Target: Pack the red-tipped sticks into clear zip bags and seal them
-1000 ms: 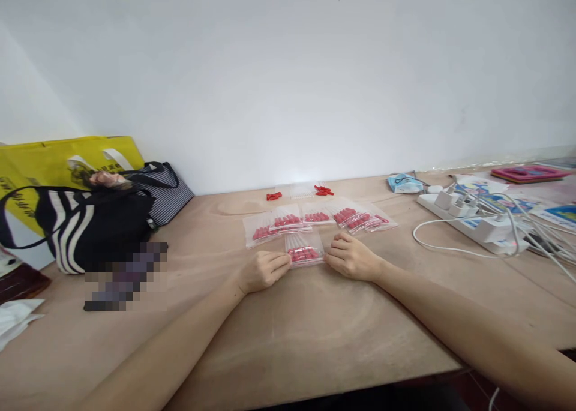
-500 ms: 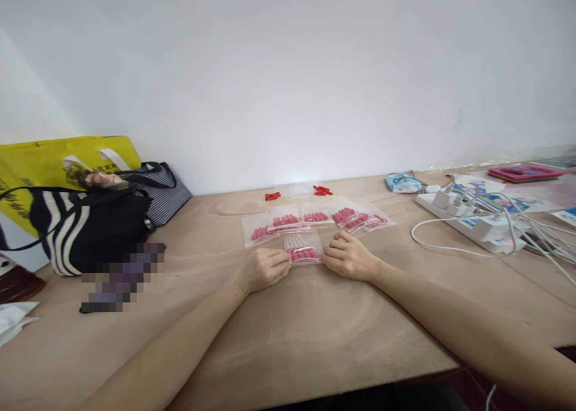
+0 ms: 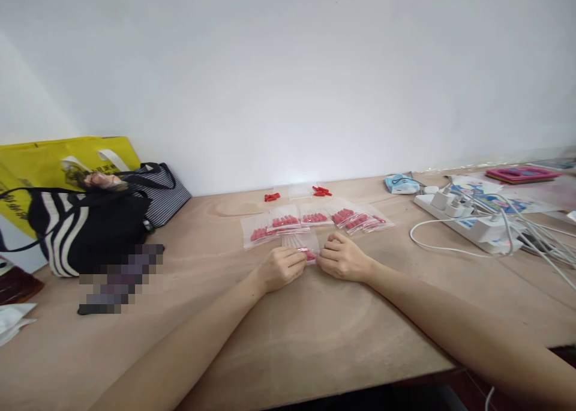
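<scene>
A small clear zip bag (image 3: 300,241) lies flat on the wooden table, with thin whitish sticks and red pieces inside. My left hand (image 3: 282,269) is closed on its near edge and covers most of the red pieces. My right hand (image 3: 344,258) is closed at the bag's near right corner, fingers curled; the fingertips are partly hidden. Just beyond lie several similar filled bags, among them a left one (image 3: 260,232), a middle one (image 3: 315,214) and a right one (image 3: 348,215). Farther back are two loose clusters of red pieces, left (image 3: 272,197) and right (image 3: 321,191).
To the left stand a yellow bag (image 3: 27,159), a black bag with white stripes (image 3: 103,231) and a striped pouch (image 3: 168,192). A power strip (image 3: 468,222) with plugs and cables lies right, near a blue mask packet (image 3: 402,184). A wall rises behind the table.
My left hand has slid right along the near edge of the zip bag, now covering most of its red pieces. My right hand stays at the right corner.
</scene>
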Demonstrator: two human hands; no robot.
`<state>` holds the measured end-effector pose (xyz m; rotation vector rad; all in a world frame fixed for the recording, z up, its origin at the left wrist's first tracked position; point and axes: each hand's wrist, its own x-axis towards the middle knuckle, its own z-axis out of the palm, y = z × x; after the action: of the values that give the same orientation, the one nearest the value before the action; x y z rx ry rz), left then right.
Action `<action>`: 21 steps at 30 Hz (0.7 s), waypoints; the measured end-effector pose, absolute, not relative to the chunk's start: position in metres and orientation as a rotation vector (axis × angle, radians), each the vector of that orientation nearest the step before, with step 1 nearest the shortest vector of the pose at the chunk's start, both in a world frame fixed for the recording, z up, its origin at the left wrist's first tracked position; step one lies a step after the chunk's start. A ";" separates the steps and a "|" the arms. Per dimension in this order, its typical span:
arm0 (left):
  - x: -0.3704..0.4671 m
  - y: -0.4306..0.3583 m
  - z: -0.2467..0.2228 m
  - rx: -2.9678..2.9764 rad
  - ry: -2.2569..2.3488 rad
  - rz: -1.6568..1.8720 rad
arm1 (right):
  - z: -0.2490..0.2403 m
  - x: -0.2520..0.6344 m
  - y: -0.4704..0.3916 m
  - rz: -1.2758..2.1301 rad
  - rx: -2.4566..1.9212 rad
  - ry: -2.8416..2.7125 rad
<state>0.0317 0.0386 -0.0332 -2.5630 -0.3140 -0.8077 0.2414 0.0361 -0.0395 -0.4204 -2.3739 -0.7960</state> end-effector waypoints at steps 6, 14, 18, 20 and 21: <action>0.035 0.037 -0.032 -2.539 -0.362 -0.877 | -0.041 0.236 0.036 -0.796 -0.416 -2.334; 0.042 0.037 -0.032 -2.517 -0.365 -0.887 | -0.041 0.232 0.036 -0.764 -0.435 -2.311; 0.042 0.037 -0.030 -2.501 -0.340 -0.866 | -0.041 0.232 0.035 -0.766 -0.444 -2.322; 0.042 0.037 -0.029 -2.483 -0.330 -0.851 | -0.041 0.231 0.035 -0.766 -0.456 -2.321; 0.042 0.037 -0.029 -2.475 -0.328 -0.845 | -0.041 0.231 0.035 -0.764 -0.458 -2.320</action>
<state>0.0425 0.0367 -0.0286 -2.4749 -0.3277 -0.8453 0.2309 0.0347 -0.0409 -0.4580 -2.3202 -0.7645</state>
